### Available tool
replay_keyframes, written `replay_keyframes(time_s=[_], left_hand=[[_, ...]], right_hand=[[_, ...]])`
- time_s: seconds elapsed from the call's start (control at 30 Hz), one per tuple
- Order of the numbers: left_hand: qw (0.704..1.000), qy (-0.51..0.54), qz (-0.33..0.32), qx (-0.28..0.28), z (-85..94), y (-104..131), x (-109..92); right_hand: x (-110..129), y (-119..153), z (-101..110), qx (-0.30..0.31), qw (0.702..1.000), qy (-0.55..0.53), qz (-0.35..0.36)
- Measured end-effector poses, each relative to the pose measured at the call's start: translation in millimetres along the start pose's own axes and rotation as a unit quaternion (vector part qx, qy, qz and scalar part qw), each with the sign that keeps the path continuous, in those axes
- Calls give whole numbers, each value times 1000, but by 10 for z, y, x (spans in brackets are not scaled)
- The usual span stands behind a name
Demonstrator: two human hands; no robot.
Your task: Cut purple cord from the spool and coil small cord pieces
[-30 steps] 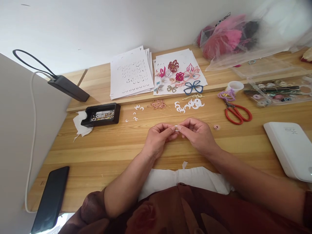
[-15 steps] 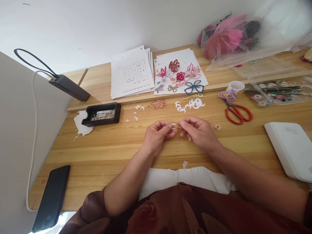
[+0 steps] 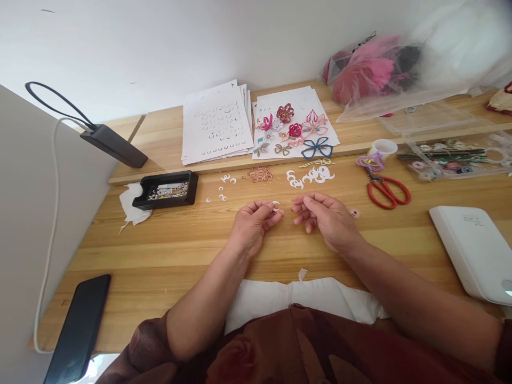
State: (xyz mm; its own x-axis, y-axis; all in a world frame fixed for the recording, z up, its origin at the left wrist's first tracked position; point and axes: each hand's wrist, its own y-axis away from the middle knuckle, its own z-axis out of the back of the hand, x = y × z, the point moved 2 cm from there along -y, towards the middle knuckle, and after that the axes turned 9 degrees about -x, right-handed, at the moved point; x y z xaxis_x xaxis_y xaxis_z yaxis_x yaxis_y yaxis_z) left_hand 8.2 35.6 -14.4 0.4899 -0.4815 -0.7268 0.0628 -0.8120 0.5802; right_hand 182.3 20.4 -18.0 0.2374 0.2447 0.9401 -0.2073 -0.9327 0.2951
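Observation:
Between thumb and forefinger, my left hand (image 3: 253,224) pinches a small white paper crescent (image 3: 276,206). My right hand (image 3: 328,217) is closed in a pinch just to the right of it, with a thin tip showing at the fingers; what it holds is too fine to make out. A short gap separates the two hands. Beyond them lie a pile of larger white paper crescents (image 3: 320,174), a group of copper-coloured wire-tailed crescents (image 3: 262,175) and several tiny white crescents (image 3: 223,197). A small pinkish spool (image 3: 354,213) rests beside my right hand.
Red-handled pliers (image 3: 389,192), a white cup (image 3: 384,148) and a clear plastic box (image 3: 460,154) are at right, near a white power bank (image 3: 474,250). Left are a black bead tray (image 3: 166,189) and a phone (image 3: 80,325). Behind, paper sheets (image 3: 218,122) and wire flowers (image 3: 296,129).
My hands have moved apart, the left going slightly leftward with the paper crescent. The right hand's lower fingers have spread a little. The whole view has shifted slightly.

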Motion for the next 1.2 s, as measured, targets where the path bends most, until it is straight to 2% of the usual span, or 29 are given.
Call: replay_keyframes(time_s=[0.37, 1.2], left_hand=[[1000, 25, -12, 0, 19, -19, 16], [1000, -16, -8, -1, 23, -2, -2]], right_hand=[[13, 53, -44, 10, 998, 38, 51], [-6, 33, -4, 1, 999, -29, 24]])
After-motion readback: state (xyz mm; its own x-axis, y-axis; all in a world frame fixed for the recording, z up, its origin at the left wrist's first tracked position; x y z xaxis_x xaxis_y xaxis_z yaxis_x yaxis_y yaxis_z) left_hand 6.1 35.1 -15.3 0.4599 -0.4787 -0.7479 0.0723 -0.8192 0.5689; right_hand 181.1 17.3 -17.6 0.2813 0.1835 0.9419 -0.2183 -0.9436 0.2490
